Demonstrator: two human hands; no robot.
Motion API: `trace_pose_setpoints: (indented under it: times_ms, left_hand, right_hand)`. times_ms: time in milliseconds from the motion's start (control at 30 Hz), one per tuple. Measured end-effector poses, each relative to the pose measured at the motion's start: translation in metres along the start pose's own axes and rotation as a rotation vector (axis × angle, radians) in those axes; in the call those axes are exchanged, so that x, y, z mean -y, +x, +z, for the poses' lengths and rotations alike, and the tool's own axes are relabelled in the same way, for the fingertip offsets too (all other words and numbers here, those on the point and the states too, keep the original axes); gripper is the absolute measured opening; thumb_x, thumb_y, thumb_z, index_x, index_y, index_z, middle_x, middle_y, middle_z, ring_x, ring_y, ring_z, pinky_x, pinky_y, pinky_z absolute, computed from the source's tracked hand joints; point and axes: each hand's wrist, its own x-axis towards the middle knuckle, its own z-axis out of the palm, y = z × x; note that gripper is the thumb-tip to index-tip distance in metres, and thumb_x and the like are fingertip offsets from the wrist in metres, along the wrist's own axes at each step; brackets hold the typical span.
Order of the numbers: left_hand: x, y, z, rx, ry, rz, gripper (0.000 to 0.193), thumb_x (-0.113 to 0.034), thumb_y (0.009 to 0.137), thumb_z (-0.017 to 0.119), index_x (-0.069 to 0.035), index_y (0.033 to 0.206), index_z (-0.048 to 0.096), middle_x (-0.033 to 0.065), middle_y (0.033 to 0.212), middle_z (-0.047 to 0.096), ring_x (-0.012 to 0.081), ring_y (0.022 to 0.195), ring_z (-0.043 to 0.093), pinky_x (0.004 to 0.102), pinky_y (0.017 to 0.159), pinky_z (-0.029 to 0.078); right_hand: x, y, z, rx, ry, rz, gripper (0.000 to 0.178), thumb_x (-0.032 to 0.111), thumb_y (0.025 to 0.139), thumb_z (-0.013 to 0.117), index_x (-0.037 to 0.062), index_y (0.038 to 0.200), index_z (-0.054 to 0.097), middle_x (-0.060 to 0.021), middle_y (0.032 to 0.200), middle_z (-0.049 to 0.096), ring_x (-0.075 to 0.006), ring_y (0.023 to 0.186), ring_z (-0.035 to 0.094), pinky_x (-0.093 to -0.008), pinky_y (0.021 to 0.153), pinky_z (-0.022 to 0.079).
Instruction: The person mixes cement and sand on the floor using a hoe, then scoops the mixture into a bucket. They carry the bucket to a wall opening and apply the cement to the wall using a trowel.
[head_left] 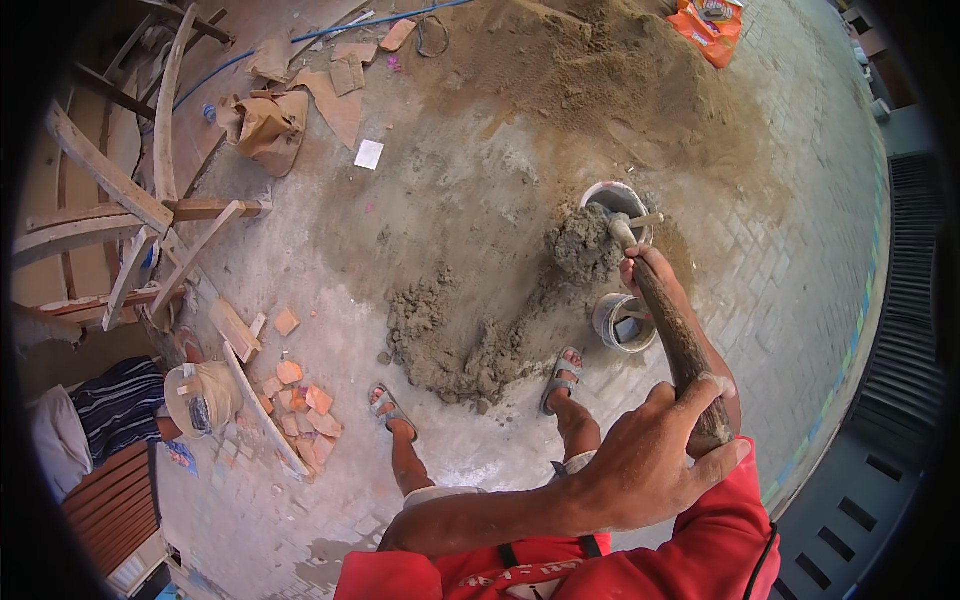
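Note:
A hoe (678, 335) with a thick wooden handle slants away from me, its head piled with wet grey mortar (584, 243). My right hand (652, 268) is closed around the handle close to the head. At the near end, my left hand (655, 455) crosses over and grips the handle's butt between thumb and fingers. The loaded head is at the rim of a white bucket (606, 190), partly covering its opening. Closer to me stands a smaller bucket (607, 322) with a flat tool in it. More mortar (450, 345) lies heaped on the ground ahead of my feet.
A sand pile (590, 80) spreads at the far side, with an orange bag (708, 30) beside it. Timber framing (120, 210) stands at left. Broken bricks (310, 415) lie by a wooden plank (262, 408). Another person (115, 405) is at far left, beside a bucket (203, 397).

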Motion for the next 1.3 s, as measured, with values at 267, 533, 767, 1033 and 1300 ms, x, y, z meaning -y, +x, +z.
trace_pose_setpoints:
  times_ms: [267,533,767,1033,1300]
  left_hand:
    - [0.077,0.002,0.024,0.092,-0.406,-0.352,0.056,-0.026,0.089,0.062,-0.002,0.132,0.036,0.0104,0.095,0.055,0.0138,0.077,0.057,0.0292,0.070,0.047]
    - [0.343,-0.040,0.054,0.105,0.333,-0.687,0.071,-0.020,0.070,0.067,-0.003,0.132,0.036,0.0214,0.085,0.063,0.0308,0.074,0.065,0.0402,0.067,0.050]
    - [0.429,-0.083,0.033,0.061,0.553,-0.722,0.065,-0.026,0.072,0.068,-0.008,0.127,0.040,0.0227,0.094,0.064,0.0385,0.090,0.062,0.0462,0.075,0.048]
    - [0.327,-0.114,0.046,0.024,0.284,-0.702,0.048,-0.017,0.072,0.064,-0.004,0.113,0.043,0.0233,0.088,0.065,0.0426,0.084,0.062,0.0505,0.072,0.048]
    - [0.247,-0.229,0.095,-0.377,-0.191,-0.667,0.050,-0.020,0.074,0.063,0.003,0.112,0.041,0.0253,0.085,0.062,0.0424,0.073,0.062,0.0475,0.067,0.049]
  right_hand:
    - [0.024,0.025,-0.056,-0.075,-0.008,-0.306,0.011,0.009,0.080,0.053,0.0061,0.079,0.043,-0.0039,0.061,0.049,-0.0142,0.046,0.051,-0.0278,0.040,0.046]
    - [-0.090,0.138,-0.135,-0.128,-0.042,-0.518,0.007,0.010,0.078,0.051,0.0070,0.077,0.044,-0.0058,0.062,0.048,-0.0167,0.047,0.049,-0.0311,0.042,0.046]
    - [-0.138,0.146,-0.133,-0.122,0.108,-0.470,0.007,0.011,0.080,0.050,0.0090,0.082,0.044,-0.0048,0.063,0.048,-0.0185,0.048,0.048,-0.0347,0.042,0.043]
    - [-0.125,0.068,-0.096,0.183,0.179,-0.317,0.003,0.009,0.080,0.049,0.0107,0.082,0.049,0.0014,0.063,0.043,-0.0126,0.049,0.044,-0.0300,0.045,0.041]
    - [-0.241,0.045,0.012,-0.012,-0.427,-0.068,0.005,0.008,0.079,0.048,0.0063,0.076,0.044,-0.0052,0.061,0.046,-0.0171,0.046,0.048,-0.0309,0.039,0.044]
